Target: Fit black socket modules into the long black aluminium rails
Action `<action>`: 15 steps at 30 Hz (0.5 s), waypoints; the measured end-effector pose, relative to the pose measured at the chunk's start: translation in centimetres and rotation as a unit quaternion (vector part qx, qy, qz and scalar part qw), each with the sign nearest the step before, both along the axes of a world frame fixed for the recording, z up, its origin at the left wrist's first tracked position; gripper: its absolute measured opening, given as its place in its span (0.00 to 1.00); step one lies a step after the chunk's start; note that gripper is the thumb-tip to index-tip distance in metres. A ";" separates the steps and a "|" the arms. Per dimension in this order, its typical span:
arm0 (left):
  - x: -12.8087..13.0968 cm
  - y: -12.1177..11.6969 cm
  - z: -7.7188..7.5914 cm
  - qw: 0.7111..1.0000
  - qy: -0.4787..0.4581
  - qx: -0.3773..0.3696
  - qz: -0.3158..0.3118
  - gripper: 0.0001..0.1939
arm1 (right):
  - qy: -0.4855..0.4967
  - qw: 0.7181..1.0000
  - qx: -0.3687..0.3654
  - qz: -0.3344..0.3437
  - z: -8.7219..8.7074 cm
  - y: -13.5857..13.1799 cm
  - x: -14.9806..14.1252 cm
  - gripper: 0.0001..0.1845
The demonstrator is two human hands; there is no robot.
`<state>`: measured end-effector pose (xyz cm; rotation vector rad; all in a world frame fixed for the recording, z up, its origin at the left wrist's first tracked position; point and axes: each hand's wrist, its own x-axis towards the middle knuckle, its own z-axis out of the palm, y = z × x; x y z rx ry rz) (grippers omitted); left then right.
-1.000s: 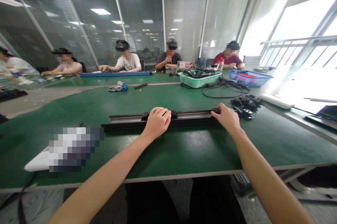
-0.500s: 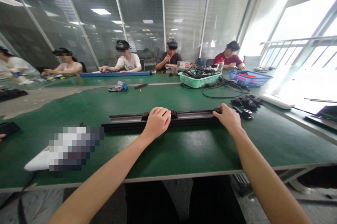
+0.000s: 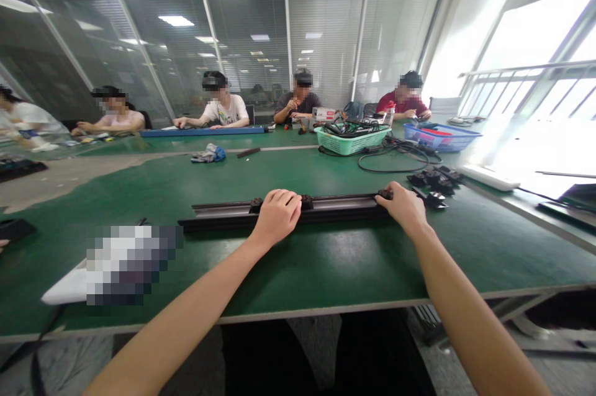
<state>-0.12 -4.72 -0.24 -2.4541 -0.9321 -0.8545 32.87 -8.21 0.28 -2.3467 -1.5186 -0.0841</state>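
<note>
- Glass partition [image 3: 321, 48] panels fill the upper frame; below them spreads a green-topped worktable [image 3: 344, 278], with co-workers seated along its far side.
- At the centre of the frame, a long black rail with a grey inner channel [image 3: 338, 216] lies flat on the table, running left to right.
- Two squat black fittings sit on the rail: one [image 3: 256, 205] just left of the left hand [image 3: 278, 216], the other [image 3: 306, 202] just right of it.
- The left hand drapes over the rail, fingers close together and curled; what they grip, if anything, is hidden.
- Right of centre, the right hand [image 3: 406, 207] has thumb and finger drawn narrow on a small black blocky piece [image 3: 386, 193] at the rail's right end.
- Compared with a second ago, the right hand and that piece sit very slightly further right, while the left hand and rail hold their places. I judge this a small adjustment at that end, with the left hand steadying the rail.
- At the left edge, a flat black object [image 3: 18, 228] has come further into view.
- Beyond the right hand lies a cluster of black angular brackets [image 3: 435, 180]; a mint-green plastic mesh basket [image 3: 347, 146] stands higher up.
</note>
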 end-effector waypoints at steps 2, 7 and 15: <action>0.0 0.0 0.0 1.000 0.000 -0.001 0.000 0.15 | -0.006 1.000 -0.002 0.002 0.0 0.0 0.0 0.18; 0.0 0.0 0.0 1.000 -0.001 0.000 0.001 0.15 | -0.014 1.000 -0.006 0.001 0.2 -0.1 0.1 0.18; 0.0 0.0 0.0 1.000 0.006 -0.001 0.004 0.15 | -0.012 1.000 -0.009 -0.002 0.2 -0.1 0.2 0.19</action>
